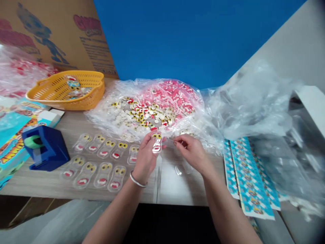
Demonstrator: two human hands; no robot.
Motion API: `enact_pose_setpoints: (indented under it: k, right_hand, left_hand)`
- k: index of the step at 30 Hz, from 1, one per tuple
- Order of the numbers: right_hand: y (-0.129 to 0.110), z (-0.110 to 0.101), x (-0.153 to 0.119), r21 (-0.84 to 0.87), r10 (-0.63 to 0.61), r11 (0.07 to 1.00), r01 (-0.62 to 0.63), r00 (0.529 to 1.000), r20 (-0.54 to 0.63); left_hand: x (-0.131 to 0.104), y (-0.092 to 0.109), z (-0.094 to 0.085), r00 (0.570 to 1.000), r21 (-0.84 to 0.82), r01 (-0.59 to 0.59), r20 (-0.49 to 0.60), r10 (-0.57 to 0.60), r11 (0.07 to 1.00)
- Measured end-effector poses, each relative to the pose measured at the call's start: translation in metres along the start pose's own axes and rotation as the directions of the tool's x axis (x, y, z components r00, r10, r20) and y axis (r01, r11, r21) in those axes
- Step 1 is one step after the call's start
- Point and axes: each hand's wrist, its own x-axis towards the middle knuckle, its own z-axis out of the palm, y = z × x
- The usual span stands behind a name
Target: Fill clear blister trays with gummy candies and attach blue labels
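My left hand (146, 152) is closed around a small clear plastic blister shell (157, 142), held up above the table. Two yellow-rimmed eye pieces and a red-and-white mouth piece sit in that shell. To its right, my right hand (192, 149) has thumb and fingertips pinched together; what they hold, if anything, is too small to make out. Left of my hands, similar filled shells (102, 174) lie in two rows on the table. Behind the hands, an opened clear bag (109, 118) carries loose eye pieces (139, 117) and pink-red mouth pieces (175, 95).
A blue tape dispenser (50, 149) stands at the left. Behind it is a yellow basket (88, 98) with packed pieces, before a cardboard box (83, 40). Blue printed card strips (247, 176) lie at the right under crumpled clear plastic (254, 101). A blue panel (177, 37) rises behind.
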Motion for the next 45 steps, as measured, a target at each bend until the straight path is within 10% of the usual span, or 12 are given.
enact_pose_setpoints:
  k: [4,11,16,20,25,36,45]
  right_hand:
    - [0.031,-0.013,-0.062,-0.124,0.174,0.977,-0.172,0.985,0.006]
    - [0.047,0.013,-0.121,-0.348,0.061,0.936,-0.045,0.998,0.035]
    - [0.035,0.019,-0.121,0.106,0.159,0.982,-0.154,0.987,-0.037]
    - [0.010,0.028,-0.115,0.724,0.261,0.618,-0.307,0.949,0.180]
    - [-0.010,0.055,-0.106,0.865,0.320,0.279,-0.418,0.889,0.327]
    - [-0.015,0.079,-0.098,0.490,0.379,0.812,-0.317,0.925,-0.029]
    - [-0.024,0.094,-0.072,0.646,0.325,0.690,-0.327,0.937,0.127]
  left_hand:
    - [-0.036,-0.003,-0.017,0.995,0.077,0.097,-0.007,-0.097,0.992]
    - [-0.077,-0.032,-0.033,0.957,0.059,0.287,-0.070,-0.283,0.956]
    - [-0.080,-0.039,-0.030,0.965,-0.046,0.260,-0.012,-0.261,0.965]
    - [-0.081,-0.045,-0.022,0.976,-0.107,0.211,0.074,-0.204,0.972]
    - [-0.088,-0.054,-0.019,0.974,-0.045,0.213,0.089,-0.208,0.976]
    - [-0.079,-0.049,-0.028,0.992,-0.141,0.113,-0.034,-0.119,0.984]
    - [-0.071,-0.041,-0.040,0.995,-0.084,0.021,-0.091,-0.028,0.996]
